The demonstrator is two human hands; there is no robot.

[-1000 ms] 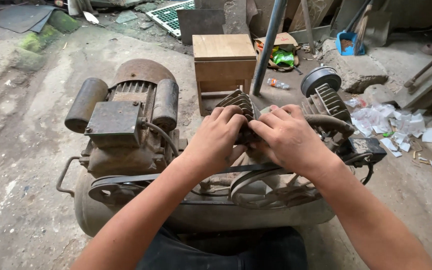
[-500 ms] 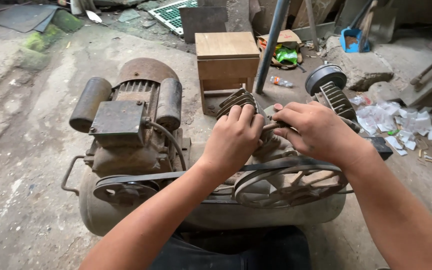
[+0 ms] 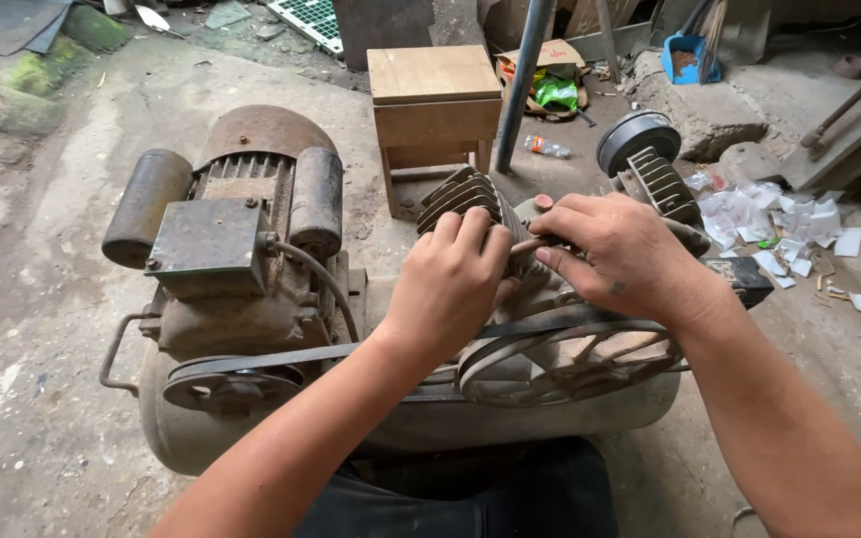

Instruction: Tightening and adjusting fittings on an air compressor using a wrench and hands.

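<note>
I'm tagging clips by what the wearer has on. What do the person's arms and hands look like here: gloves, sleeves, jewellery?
Both arms are bare from the lower edge of the picture to the wrists; no sleeves show. The left hand and right hand wear no gloves, and no rings, watch or bracelet show. The right hand's back bears a small dark smudge, perhaps grime. Dark clothing shows between the forearms.

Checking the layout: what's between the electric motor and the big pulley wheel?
In the head view, the left hand's forearm crosses between the motor and pulley wheel, above the drive belt.
</note>
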